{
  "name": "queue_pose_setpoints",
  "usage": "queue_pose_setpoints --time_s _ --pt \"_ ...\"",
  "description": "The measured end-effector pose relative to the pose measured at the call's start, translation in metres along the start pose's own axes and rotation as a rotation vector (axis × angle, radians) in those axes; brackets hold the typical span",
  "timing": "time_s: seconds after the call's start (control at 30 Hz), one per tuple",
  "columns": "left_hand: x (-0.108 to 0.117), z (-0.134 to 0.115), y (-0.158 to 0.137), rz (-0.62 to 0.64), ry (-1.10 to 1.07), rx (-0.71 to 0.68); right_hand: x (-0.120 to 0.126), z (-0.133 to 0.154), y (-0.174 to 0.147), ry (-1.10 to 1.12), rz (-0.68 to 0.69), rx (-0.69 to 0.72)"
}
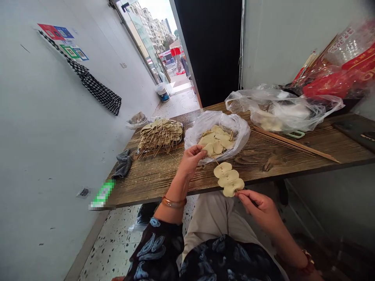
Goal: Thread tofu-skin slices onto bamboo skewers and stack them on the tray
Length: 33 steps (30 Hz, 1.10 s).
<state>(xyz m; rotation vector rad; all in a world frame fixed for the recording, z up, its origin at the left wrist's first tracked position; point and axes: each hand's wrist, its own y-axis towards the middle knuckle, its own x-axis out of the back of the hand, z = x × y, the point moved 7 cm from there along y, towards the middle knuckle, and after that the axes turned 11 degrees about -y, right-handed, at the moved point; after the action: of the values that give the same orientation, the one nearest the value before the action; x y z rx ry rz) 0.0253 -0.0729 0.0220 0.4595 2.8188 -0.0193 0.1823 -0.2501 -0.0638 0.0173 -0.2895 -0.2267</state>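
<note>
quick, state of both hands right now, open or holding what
Left hand: closed, pinching a slice.
Right hand: closed, holding a skewer threaded with more slices.

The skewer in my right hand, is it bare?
No, three pale flat slices are threaded on the skewer that the right hand holds.

the slices point(217, 146) look smooth and matt, their bag point(241, 133) glossy plastic, the table point(164, 171) rough-grained wood.
</note>
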Motion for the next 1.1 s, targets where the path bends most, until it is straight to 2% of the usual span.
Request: queue_pose_setpoints --time_s 0.2,0.43,0.67,1.1 --pt "0.010 -0.001 -0.008 0.007 -0.004 0.054 -0.008 0.000 -0.004 -0.025 0.045 -0.008" --pt "0.024 -0.004 -0.009 0.016 0.031 0.005 -0.015 0.003 -0.004 -0.074 0.064 0.024" --pt "0.030 -0.003 -0.016 0.035 -0.011 0.055 -0.022 0.004 -0.004 -0.098 0.084 0.046" --pt "0.033 -0.012 -0.017 0.016 0.195 -0.066 -0.025 0.007 -0.002 -0.148 0.082 0.069"
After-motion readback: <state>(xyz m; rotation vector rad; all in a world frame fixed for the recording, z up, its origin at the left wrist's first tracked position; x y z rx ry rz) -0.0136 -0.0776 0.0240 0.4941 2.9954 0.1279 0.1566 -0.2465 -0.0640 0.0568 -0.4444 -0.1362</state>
